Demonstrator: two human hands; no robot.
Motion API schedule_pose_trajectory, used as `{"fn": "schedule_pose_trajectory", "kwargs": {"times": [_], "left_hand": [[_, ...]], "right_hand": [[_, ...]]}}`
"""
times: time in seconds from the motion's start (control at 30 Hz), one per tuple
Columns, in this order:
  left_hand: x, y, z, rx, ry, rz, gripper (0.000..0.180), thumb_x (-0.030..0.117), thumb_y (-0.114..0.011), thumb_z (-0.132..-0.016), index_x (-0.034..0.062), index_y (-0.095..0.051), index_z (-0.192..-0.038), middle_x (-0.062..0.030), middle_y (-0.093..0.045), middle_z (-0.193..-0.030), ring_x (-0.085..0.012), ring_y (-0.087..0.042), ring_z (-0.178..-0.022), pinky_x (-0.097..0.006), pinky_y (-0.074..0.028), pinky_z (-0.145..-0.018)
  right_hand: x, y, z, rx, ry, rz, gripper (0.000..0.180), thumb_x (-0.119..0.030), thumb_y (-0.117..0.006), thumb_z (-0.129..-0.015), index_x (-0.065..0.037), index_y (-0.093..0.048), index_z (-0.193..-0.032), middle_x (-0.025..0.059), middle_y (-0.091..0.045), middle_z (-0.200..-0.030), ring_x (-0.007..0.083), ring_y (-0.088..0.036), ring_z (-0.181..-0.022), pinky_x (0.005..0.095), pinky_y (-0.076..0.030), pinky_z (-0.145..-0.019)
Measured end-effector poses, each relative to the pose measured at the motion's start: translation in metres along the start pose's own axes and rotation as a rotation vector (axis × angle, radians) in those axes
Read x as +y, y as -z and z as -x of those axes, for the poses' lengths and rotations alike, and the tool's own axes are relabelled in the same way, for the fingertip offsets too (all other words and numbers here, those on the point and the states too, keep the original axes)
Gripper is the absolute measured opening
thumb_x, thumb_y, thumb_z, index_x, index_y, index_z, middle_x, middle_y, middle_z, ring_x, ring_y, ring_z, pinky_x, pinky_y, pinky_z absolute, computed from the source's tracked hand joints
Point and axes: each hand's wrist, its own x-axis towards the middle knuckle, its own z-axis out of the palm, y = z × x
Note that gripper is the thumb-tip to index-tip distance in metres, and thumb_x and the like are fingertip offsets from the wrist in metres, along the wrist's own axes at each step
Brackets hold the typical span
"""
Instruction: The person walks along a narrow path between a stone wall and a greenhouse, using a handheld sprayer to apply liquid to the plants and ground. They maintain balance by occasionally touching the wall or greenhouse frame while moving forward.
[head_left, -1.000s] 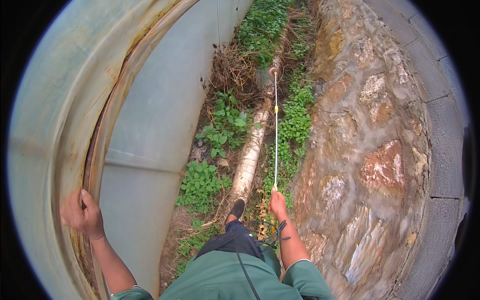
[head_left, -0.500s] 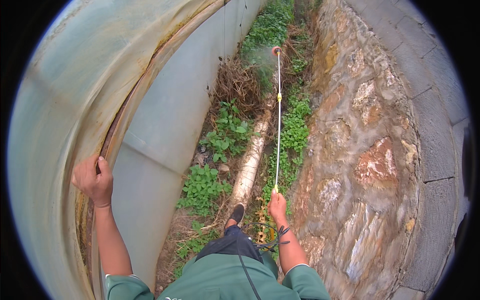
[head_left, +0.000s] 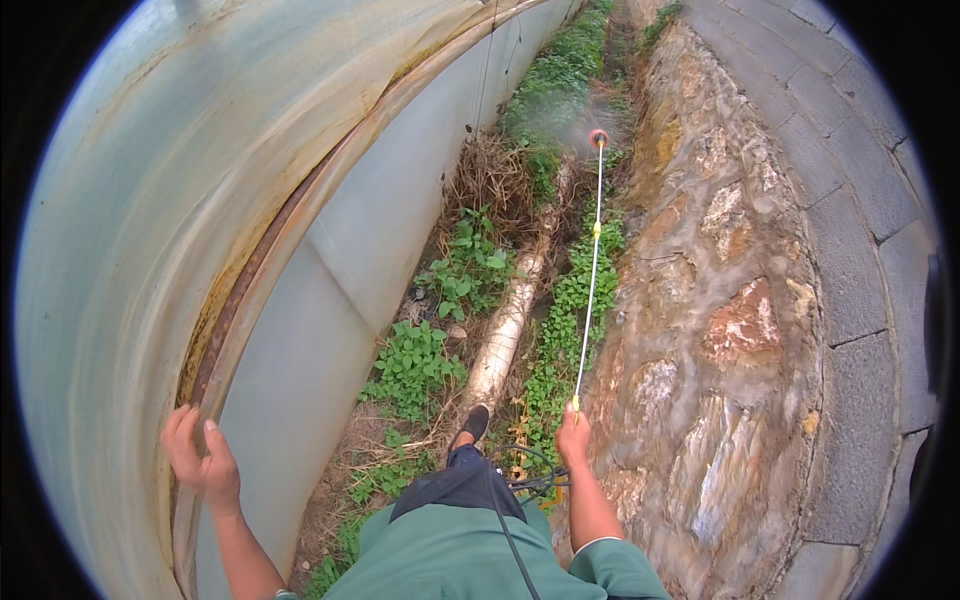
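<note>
My right hand [head_left: 573, 438] grips the lower end of a long thin white spray lance [head_left: 592, 270] that points away along the ditch. Its orange nozzle tip [head_left: 599, 137] gives off a fine mist over the green weeds [head_left: 560, 80]. My left hand [head_left: 203, 462] rests flat, fingers apart, on the rusty rail [head_left: 250, 290] of the curved plastic greenhouse wall. A black hose [head_left: 525, 482] loops near my right wrist. My dark shoe [head_left: 474, 422] stands on a pale pipe [head_left: 505, 330] lying along the ground.
A rough stone wall [head_left: 740, 330] rises close on the right. The greenhouse sheeting [head_left: 150, 180] closes the left side. Weeds [head_left: 415, 360] and dry brush [head_left: 490, 180] fill the narrow strip between them.
The view has shifted forward along the ditch and the lance tip now reaches farther ahead. My left hand has slid lower along the rail.
</note>
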Motion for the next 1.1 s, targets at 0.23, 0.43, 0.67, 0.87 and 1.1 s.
{"fn": "schedule_pose_trajectory", "kwargs": {"times": [0.23, 0.43, 0.67, 0.87, 1.1], "left_hand": [[-0.052, 0.061, 0.069, -0.040, 0.159, -0.245, 0.027, 0.004, -0.063, -0.087, 0.0010, -0.061, -0.114, -0.0152, -0.059, -0.119, -0.0312, -0.057, -0.109, -0.041, -0.045, -0.094], [-0.076, 0.058, 0.077, 0.007, -0.045, -0.326, 0.029, 0.006, -0.066, -0.085, 0.0033, -0.062, -0.113, -0.0150, -0.061, -0.116, -0.0315, -0.059, -0.104, -0.041, -0.046, -0.089], [-0.090, 0.050, 0.080, 0.092, -0.133, -0.379, 0.026, 0.007, -0.068, -0.082, 0.0040, -0.066, -0.108, -0.0118, -0.066, -0.108, -0.0291, -0.062, -0.097, -0.040, -0.047, -0.085], [-0.093, 0.048, 0.080, 0.105, -0.162, -0.412, 0.025, 0.008, -0.067, -0.083, 0.0045, -0.066, -0.107, -0.0110, -0.067, -0.108, -0.0281, -0.063, -0.097, -0.039, -0.047, -0.084], [-0.103, 0.041, 0.083, 0.151, -0.229, -0.492, 0.026, 0.011, -0.069, -0.081, 0.0058, -0.066, -0.107, -0.0094, -0.068, -0.107, -0.0266, -0.064, -0.095, -0.037, -0.048, -0.081]], "right_hand": [[0.115, 0.055, 0.165, -0.277, -0.117, 0.204, 0.044, -0.040, -0.054, -0.099, -0.003, -0.053, -0.075, 0.0050, -0.054, -0.056, 0.0155, -0.053, -0.048, 0.0321, -0.041, -0.047], [0.108, 0.078, 0.227, -0.338, -0.062, 0.317, 0.047, -0.041, -0.055, -0.097, 0.000, -0.058, -0.075, 0.0085, -0.058, -0.063, 0.0166, -0.054, -0.062, 0.0357, -0.045, -0.059], [0.107, 0.152, 0.289, -0.471, -0.303, 0.506, 0.044, -0.041, -0.056, -0.096, 0.000, -0.062, -0.081, 0.0094, -0.060, -0.064, 0.0173, -0.054, -0.059, 0.0373, -0.044, -0.056], [0.108, 0.104, 0.284, -0.314, -0.197, 0.423, 0.046, -0.043, -0.053, -0.097, 0.001, -0.057, -0.083, 0.0175, -0.059, -0.066, 0.0299, -0.058, -0.064, 0.0427, -0.045, -0.062], [0.126, 0.078, 0.305, -0.327, -0.425, 0.228, 0.040, -0.038, -0.052, -0.099, -0.003, -0.058, -0.081, 0.0084, -0.057, -0.061, 0.0179, -0.057, -0.054, 0.0351, -0.044, -0.053]]}}
